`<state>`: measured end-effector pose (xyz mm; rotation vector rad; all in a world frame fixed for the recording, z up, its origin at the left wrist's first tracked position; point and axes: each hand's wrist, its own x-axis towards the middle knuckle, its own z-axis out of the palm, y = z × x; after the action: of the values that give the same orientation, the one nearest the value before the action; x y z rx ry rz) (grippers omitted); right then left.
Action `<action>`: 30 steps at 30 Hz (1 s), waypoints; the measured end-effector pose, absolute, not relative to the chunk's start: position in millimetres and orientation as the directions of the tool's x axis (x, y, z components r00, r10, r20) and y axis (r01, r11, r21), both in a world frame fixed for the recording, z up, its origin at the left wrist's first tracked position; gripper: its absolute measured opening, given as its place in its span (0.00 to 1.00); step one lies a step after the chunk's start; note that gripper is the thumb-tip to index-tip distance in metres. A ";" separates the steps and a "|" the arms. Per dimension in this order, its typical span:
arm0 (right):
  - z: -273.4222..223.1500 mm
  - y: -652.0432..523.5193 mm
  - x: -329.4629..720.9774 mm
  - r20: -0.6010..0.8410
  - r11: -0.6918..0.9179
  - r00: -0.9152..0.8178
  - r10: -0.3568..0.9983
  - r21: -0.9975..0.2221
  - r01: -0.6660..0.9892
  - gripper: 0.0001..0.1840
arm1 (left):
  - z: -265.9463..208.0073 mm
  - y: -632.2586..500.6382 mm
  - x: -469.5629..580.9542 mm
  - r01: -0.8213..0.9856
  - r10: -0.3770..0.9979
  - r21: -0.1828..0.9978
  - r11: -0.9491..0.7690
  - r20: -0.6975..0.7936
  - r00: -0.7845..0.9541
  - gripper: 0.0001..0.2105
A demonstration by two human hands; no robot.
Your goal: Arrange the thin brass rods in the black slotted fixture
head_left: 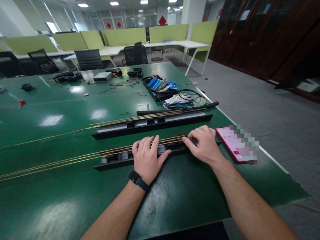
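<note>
A long black rail with a grey channel and dark blocks lies across the green table in front of me. Thin brass rods run along its top and stretch far out to the left. My left hand straddles the rail's middle, fingers bent over the far side and thumb lying to the right across it. At the rail's right end, my right hand is closed, thumb and index finger pinching at the rods' ends. What exactly lies between those fingertips is partly hidden. A dark watch is on my left wrist.
Behind lies a second black rail with more brass rods on it. A black tray holds blue items, with gloves and cables beside it. A red-edged phone lies near the table's right edge. Small parts and tools are scattered farther back.
</note>
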<state>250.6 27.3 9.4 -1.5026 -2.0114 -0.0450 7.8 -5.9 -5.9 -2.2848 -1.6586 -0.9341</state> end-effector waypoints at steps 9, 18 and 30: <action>10.3 27.8 255.3 0.499 0.320 -0.150 0.853 -0.273 0.907 0.21 | -6.7 -5.3 7.3 0.904 0.799 0.214 -0.371 0.569 0.193 0.27; 7.9 27.0 250.5 0.525 0.366 -0.192 0.829 -0.249 0.897 0.21 | -6.7 -5.9 8.4 0.911 0.796 0.202 -0.359 0.577 0.186 0.27; 9.9 26.4 252.6 0.532 0.371 -0.191 0.825 -0.253 0.893 0.18 | -7.4 -5.0 8.9 0.909 0.792 0.209 -0.361 0.583 0.181 0.27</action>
<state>252.6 26.4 9.9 -1.4779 -2.0385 -0.1491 8.9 -5.0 -7.4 -2.2644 -1.6547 -0.9335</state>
